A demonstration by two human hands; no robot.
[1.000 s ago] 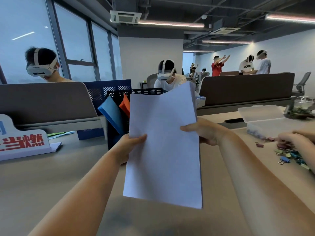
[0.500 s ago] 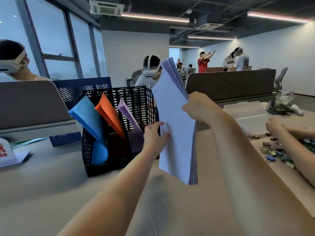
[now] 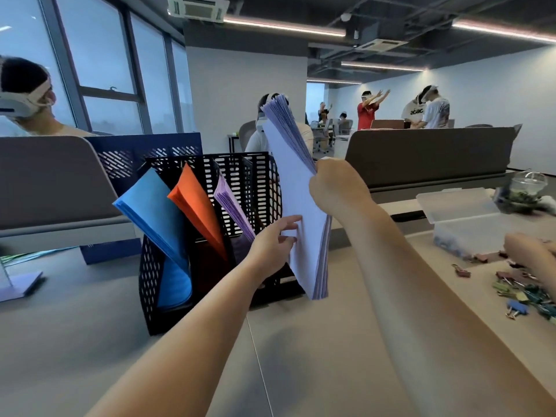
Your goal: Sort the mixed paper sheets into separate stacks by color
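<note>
windows [image 3: 99,70] L | white wall [image 3: 246,94] ctr | dark ceiling [image 3: 301,7] w/ light strips [image 3: 285,25], AC unit [image 3: 197,7] | grey dividers [image 3: 427,155] | grey desk [image 3: 60,341]

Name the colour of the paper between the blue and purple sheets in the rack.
Orange paper, shown best in the head view.

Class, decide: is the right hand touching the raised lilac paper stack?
Touching. The head view shows the right hand gripping the lilac paper stack by its edge.

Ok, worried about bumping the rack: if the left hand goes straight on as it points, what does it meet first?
Likely the pale paper stack held by the right hand, not the black rack; depth is unclear.
</note>
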